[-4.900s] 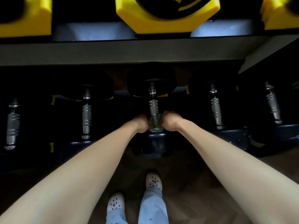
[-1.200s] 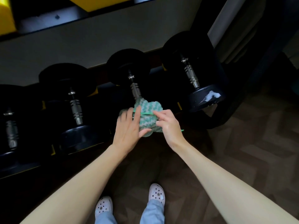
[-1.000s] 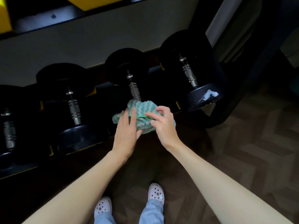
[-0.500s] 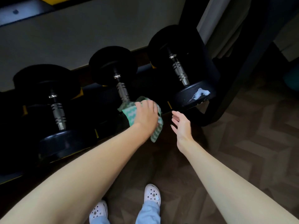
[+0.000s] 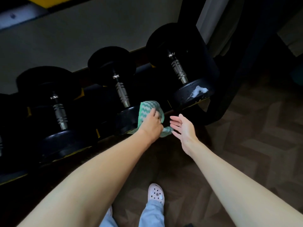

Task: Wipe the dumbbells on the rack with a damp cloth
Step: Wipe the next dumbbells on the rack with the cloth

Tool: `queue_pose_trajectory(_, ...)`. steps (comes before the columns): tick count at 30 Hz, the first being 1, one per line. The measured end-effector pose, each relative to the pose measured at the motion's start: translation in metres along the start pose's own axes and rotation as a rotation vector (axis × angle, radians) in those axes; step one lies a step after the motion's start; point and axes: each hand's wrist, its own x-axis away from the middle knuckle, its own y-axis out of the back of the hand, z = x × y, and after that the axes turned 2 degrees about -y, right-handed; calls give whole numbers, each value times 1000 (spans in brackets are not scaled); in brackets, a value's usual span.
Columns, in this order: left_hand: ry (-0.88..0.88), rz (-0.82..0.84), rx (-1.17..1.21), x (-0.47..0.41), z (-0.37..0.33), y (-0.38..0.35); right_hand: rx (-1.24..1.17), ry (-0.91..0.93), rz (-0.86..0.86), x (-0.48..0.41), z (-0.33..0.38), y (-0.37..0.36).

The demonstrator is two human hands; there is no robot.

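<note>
Black dumbbells with steel handles lie side by side on the low rack. My left hand (image 5: 151, 122) holds a green and white zigzag cloth (image 5: 149, 108) against the near head of the middle dumbbell (image 5: 122, 94). My right hand (image 5: 183, 126) hovers just right of the cloth, palm up, fingers straight, touching nothing. The right dumbbell (image 5: 178, 71) has a smear of white foam (image 5: 199, 91) on its near head. Another dumbbell (image 5: 59, 110) lies to the left.
A grey shelf front (image 5: 82, 35) runs above the dumbbells. A dark rack upright (image 5: 242, 51) stands at the right end. Wood herringbone floor (image 5: 254, 136) spreads to the right. My pink clog (image 5: 156, 193) and jeans show below.
My right hand let go of the cloth and drew away to the right, open. My left hand took the cloth alone and pressed it onto the middle dumbbell's near head.
</note>
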Motion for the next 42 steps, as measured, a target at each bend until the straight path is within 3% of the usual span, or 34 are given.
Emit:
queue_pose_trajectory(5, -71, -102, 101, 24, 6, -7, -16, -23, -31, 14, 0, 3)
queue_pose_trajectory(15, -214, -100, 121, 102, 51, -63, -18, -60, 13, 51, 0, -15)
queue_pose_trajectory(18, -160, 50, 396, 119, 53, -63, 39, -39, 85, 64, -5, -30)
queue_pose_trajectory(20, -69, 64, 681, 129, 55, -48, 100, -17, 163, 72, -10, -39)
queue_pose_trajectory(25, 279, -277, 1272, 151, 68, -13, 320, 23, 354, 91, -14, -54)
queue_pose_trajectory(28, 273, -315, 1403, 163, 79, -7, 443, 57, 423, 99, -3, -60)
queue_pose_trajectory(31, 356, -306, 1461, 169, 95, -3, 446, 116, 320, 93, 13, -55)
queue_pose_trajectory(36, 363, 0, 1364, 170, 130, -16, 457, 197, 148, 69, 54, -55)
queue_pose_trajectory(38, 398, -40, 1354, 165, 143, -25, 476, 282, 73, 55, 70, -64)
queue_pose_trajectory(42, 538, -343, 1498, 150, 167, -35, 434, 377, -48, 20, 96, -86)
